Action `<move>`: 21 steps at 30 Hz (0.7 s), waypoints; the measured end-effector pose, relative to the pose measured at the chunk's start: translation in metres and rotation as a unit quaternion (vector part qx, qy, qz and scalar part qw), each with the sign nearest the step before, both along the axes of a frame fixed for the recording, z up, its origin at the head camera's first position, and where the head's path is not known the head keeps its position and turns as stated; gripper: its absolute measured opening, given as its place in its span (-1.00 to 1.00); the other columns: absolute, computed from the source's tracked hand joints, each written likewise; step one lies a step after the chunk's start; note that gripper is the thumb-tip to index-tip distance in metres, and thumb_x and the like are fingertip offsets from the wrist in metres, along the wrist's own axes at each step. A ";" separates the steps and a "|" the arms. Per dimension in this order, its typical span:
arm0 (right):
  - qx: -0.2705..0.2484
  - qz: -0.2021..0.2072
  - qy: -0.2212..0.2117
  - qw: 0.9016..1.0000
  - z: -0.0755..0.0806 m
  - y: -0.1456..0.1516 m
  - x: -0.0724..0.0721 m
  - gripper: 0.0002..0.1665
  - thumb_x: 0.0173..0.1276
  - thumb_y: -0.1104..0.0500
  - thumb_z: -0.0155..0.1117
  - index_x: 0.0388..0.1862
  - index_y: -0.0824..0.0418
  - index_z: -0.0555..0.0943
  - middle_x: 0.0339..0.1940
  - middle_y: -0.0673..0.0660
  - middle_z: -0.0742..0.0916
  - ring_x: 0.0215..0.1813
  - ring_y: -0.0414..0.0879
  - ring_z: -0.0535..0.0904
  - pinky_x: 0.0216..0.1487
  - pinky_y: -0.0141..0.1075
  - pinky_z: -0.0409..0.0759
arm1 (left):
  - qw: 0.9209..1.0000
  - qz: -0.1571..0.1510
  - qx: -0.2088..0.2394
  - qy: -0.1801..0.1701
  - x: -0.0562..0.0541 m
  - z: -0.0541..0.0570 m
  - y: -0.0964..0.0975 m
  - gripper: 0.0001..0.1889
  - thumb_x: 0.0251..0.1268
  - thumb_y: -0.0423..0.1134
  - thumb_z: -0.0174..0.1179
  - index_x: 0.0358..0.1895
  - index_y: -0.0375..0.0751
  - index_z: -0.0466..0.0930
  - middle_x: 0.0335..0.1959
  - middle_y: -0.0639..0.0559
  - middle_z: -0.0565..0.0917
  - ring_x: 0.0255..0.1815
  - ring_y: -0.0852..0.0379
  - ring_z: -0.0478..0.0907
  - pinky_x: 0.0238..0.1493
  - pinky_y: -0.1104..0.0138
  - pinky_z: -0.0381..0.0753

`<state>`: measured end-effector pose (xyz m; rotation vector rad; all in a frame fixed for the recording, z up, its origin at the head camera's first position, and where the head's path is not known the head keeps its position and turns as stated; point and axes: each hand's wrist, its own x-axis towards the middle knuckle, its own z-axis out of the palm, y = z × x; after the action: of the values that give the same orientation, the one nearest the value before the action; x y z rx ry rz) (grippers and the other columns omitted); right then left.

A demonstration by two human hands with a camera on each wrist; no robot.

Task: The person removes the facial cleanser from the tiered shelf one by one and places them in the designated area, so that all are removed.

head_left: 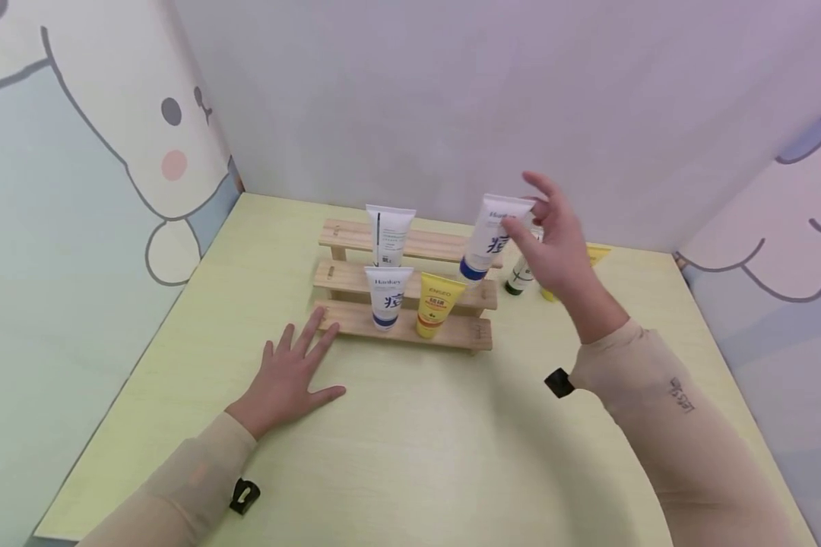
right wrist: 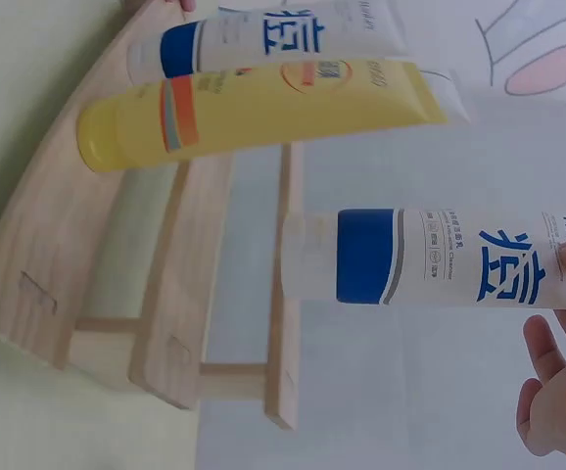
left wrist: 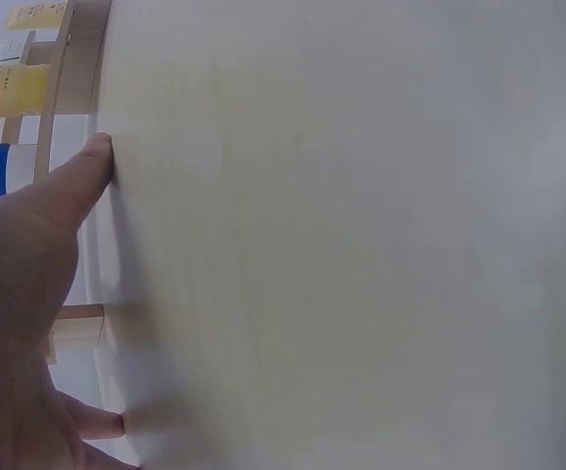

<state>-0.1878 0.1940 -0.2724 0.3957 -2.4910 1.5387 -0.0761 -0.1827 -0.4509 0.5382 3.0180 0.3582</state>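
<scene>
My right hand (head_left: 562, 254) pinches the upper end of a white squeeze tube (head_left: 480, 241) with a blue band, cap down and tilted. This tube is at the right end of a three-step wooden rack (head_left: 465, 333); whether its cap touches a step I cannot tell. My left hand (head_left: 282, 384) lies with fingers spread, fingertips at the rack's left end. On the bottom step stand a matching white tube (head_left: 386, 292) and a yellow tube (head_left: 440, 304). Behind them a white tube with a dark stripe (head_left: 391, 232) stands higher up, its base hidden.
Right of the rack, a white tube with a dark cap (head_left: 520, 279) stands on the pale yellow table (head_left: 410, 433). A yellow tube (head_left: 597, 254) there is partly hidden by my right hand. Walls with cartoon drawings enclose the table at the left, back and right.
</scene>
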 end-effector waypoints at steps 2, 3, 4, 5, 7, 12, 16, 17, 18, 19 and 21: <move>-0.018 -0.007 -0.005 1.000 0.008 0.014 0.004 -0.19 0.55 0.28 0.26 0.68 0.10 0.18 -0.11 -0.16 0.73 0.02 -0.15 0.48 0.10 -0.38 0.35 | 1.000 -0.001 0.000 0.001 0.000 0.000 0.000 0.06 0.29 0.33 0.33 0.71 -0.02 0.02 0.77 -0.15 -0.16 0.53 -0.69 0.16 0.29 -0.59 0.26; -0.027 -0.009 -0.008 1.000 0.012 0.022 0.005 -0.18 0.55 0.29 0.26 0.68 0.09 0.18 -0.13 -0.20 0.72 -0.02 -0.14 0.45 0.04 -0.40 0.37 | 1.000 -0.001 0.001 0.003 0.000 0.000 0.000 0.06 0.29 0.33 0.33 0.71 -0.03 0.03 0.77 -0.16 -0.15 0.52 -0.69 0.16 0.28 -0.59 0.27; -0.033 -0.012 -0.011 0.999 0.015 0.030 0.008 -0.18 0.54 0.29 0.26 0.68 0.07 0.18 -0.13 -0.22 0.72 -0.05 -0.13 0.42 -0.02 -0.42 0.39 | 1.000 -0.002 0.001 0.004 0.000 0.000 0.000 0.06 0.29 0.32 0.33 0.71 -0.03 0.03 0.77 -0.16 -0.14 0.52 -0.69 0.17 0.28 -0.58 0.27; -0.043 -0.015 -0.019 0.999 0.017 0.039 0.010 -0.17 0.54 0.29 0.27 0.68 0.05 0.17 -0.12 -0.22 0.71 -0.05 -0.12 0.41 -0.05 -0.44 0.41 | 1.000 -0.002 0.001 0.006 0.000 0.000 0.000 0.05 0.29 0.33 0.33 0.71 -0.04 0.04 0.77 -0.17 -0.13 0.52 -0.69 0.18 0.27 -0.59 0.28; -0.060 -0.016 -0.029 0.998 0.020 0.056 0.014 -0.17 0.54 0.29 0.27 0.68 0.03 0.17 -0.11 -0.17 0.71 -0.04 -0.11 0.43 -0.07 -0.48 0.46 | 1.000 -0.002 0.002 0.007 0.000 0.000 0.000 0.05 0.29 0.32 0.33 0.71 -0.04 0.04 0.77 -0.17 -0.13 0.52 -0.69 0.17 0.27 -0.58 0.28; -0.152 0.007 -0.041 0.987 0.010 0.105 0.019 -0.16 0.50 0.42 0.23 0.65 0.12 0.17 -0.15 -0.08 0.74 -0.10 -0.18 0.54 0.00 -0.59 0.54 | 1.000 -0.004 0.006 0.007 -0.001 0.000 0.001 0.05 0.29 0.32 0.33 0.71 -0.04 0.04 0.77 -0.16 -0.13 0.52 -0.70 0.16 0.27 -0.59 0.26; -0.166 -0.004 -0.058 0.984 -0.009 0.145 0.021 -0.17 0.51 0.45 0.19 0.66 0.14 0.15 -0.13 -0.12 0.75 -0.13 -0.24 0.54 0.00 -0.65 0.52 | 1.000 -0.003 0.003 0.005 -0.001 0.000 0.000 0.06 0.30 0.34 0.32 0.71 -0.03 0.03 0.77 -0.16 -0.15 0.52 -0.69 0.16 0.27 -0.59 0.27; -0.149 -0.016 -0.066 0.986 -0.013 0.155 0.021 -0.17 0.53 0.42 0.18 0.67 0.13 0.13 -0.12 -0.14 0.74 -0.12 -0.25 0.54 0.00 -0.67 0.50 | 1.000 -0.003 0.001 0.003 -0.001 0.000 0.000 0.06 0.30 0.34 0.31 0.71 -0.03 0.02 0.77 -0.15 -0.16 0.53 -0.69 0.15 0.28 -0.59 0.26; -0.126 -0.031 -0.073 0.989 -0.018 0.163 0.022 -0.17 0.55 0.39 0.18 0.68 0.11 0.11 -0.10 -0.18 0.73 -0.11 -0.26 0.53 0.00 -0.68 0.48 | 1.000 -0.003 0.001 0.004 -0.001 -0.001 0.000 0.06 0.30 0.34 0.31 0.71 -0.03 0.02 0.77 -0.15 -0.16 0.53 -0.69 0.16 0.28 -0.59 0.27; -0.102 -0.047 -0.080 0.990 -0.022 0.171 0.021 -0.17 0.57 0.35 0.18 0.70 0.10 0.09 -0.08 -0.22 0.71 -0.11 -0.28 0.52 0.00 -0.69 0.47 | 1.000 -0.004 0.000 0.008 -0.001 0.000 -0.001 0.06 0.30 0.34 0.31 0.71 -0.03 0.03 0.77 -0.15 -0.15 0.52 -0.69 0.17 0.27 -0.59 0.28; -0.057 -0.078 -0.096 0.991 -0.032 0.184 0.018 -0.16 0.59 0.27 0.18 0.72 0.08 0.06 -0.06 -0.28 0.68 -0.10 -0.31 0.53 0.00 -0.71 0.45 | 1.000 -0.007 0.001 0.014 -0.001 -0.001 -0.001 0.05 0.30 0.33 0.32 0.71 -0.05 0.04 0.76 -0.17 -0.13 0.50 -0.70 0.18 0.24 -0.59 0.29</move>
<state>-0.1697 0.3784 -0.3046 0.0351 -2.4867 1.7166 -0.0768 -0.1840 -0.4515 0.5675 3.0398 0.3563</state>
